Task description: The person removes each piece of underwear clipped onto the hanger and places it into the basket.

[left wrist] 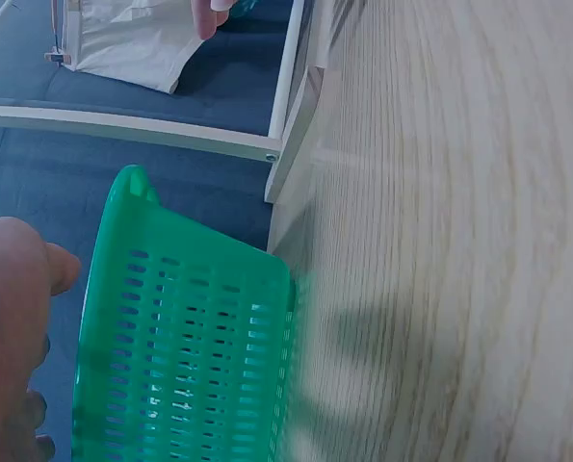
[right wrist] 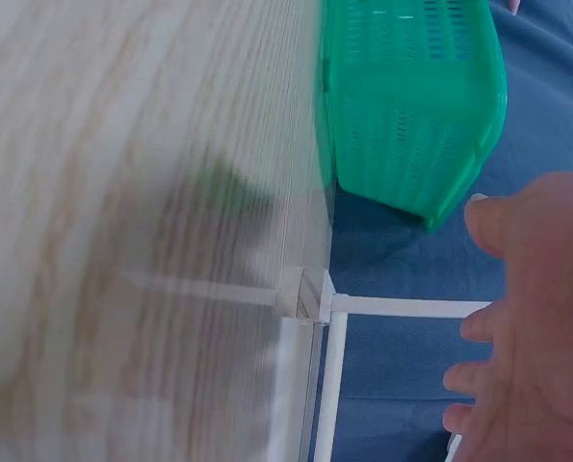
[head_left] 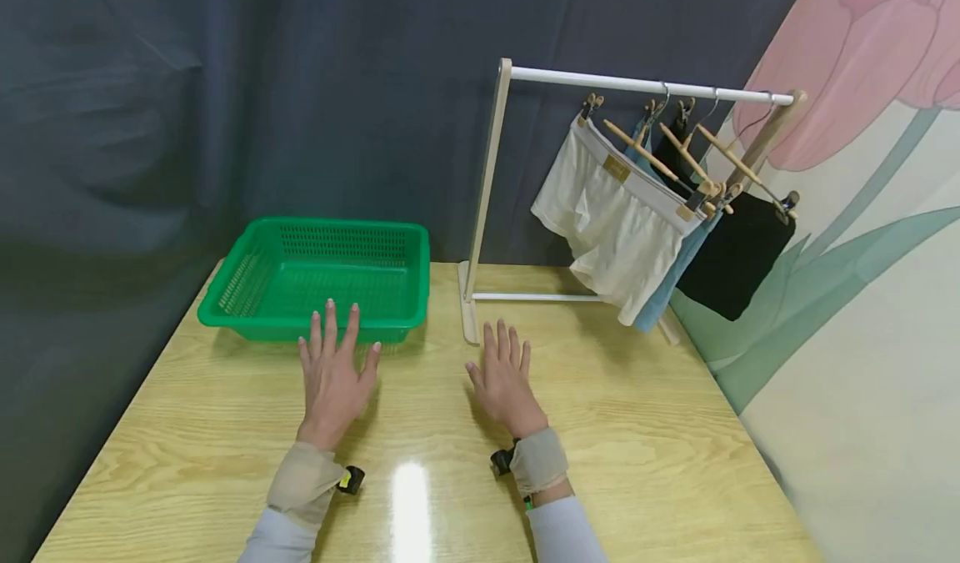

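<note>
Green plastic basket (head_left: 337, 275), slotted along its walls, sits left of center in the head view, toward the back of the light wood-grain table (head_left: 187, 429). The left hand (head_left: 333, 384) reaches up to its front rim, fingers straight and spread; the left wrist view shows a gap between the thumb and the basket. Just right of center, the right hand (head_left: 507, 384) is held with its fingers extended, its grasp likewise unclosed, near the left foot of a clothes rack (head_left: 600, 79). That rack fills the upper right of the frame, with pale wooden posts and white rails. From its top rail hang 3 clip hangers (head_left: 637, 148), bearing white shorts (head_left: 622, 204) in front, a blue garment (head_left: 675, 275) behind them and a black garment (head_left: 727, 254) at the right. Beige wraps (head_left: 303, 480) circle both wrists, each beside a small black device (head_left: 350, 480), above light gray sleeves (head_left: 281, 538) at the bottom edge. Dark curtain (head_left: 360, 87) spans the upper left, and a pink flower mural (head_left: 885, 37) covers the wall at the far right.
</note>
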The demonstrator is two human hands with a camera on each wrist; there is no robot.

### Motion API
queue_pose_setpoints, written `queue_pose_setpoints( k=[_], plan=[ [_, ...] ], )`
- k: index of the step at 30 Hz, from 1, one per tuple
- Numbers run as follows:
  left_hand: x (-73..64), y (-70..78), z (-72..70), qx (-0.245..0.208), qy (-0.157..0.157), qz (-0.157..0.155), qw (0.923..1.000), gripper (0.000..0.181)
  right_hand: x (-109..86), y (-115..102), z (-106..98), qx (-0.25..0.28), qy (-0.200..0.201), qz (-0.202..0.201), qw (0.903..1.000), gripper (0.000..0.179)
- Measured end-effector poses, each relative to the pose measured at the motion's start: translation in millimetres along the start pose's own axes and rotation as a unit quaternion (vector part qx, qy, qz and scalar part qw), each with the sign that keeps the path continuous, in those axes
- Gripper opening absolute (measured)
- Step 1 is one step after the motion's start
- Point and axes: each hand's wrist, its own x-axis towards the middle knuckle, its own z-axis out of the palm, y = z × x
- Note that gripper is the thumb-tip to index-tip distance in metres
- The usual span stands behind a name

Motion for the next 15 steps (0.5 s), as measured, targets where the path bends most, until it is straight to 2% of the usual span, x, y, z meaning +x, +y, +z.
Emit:
queue_pose_setpoints(
  k=[5, 10, 13, 15],
  plan=[
    [4.1, 3.7, -0.7, -0.005, -0.005, 0.011, 0.9999, 0.069, 0.7, 2.7, -1.2, 0.005, -0.004, -0.005, 1.0, 0.071],
    [11.2, 9.4, -3.4, -0.021, 0.012, 0.04, 0.9989, 0.064, -2.2, 5.7, -6.3, -0.002, -0.014, -0.011, 0.9998, 0.072],
    [17.2, 14.6, -6.0, -0.044, 0.031, 0.067, 0.9963, 0.056, -5.4, 9.1, -17.9, 0.004, -0.033, -0.015, 0.9993, 0.071],
    [23.3, 19.2, -8.3, -0.059, 0.038, 0.081, 0.9942, 0.049, -6.5, 11.3, -33.3, 0.013, -0.047, -0.021, 0.9986, 0.067]
  ],
)
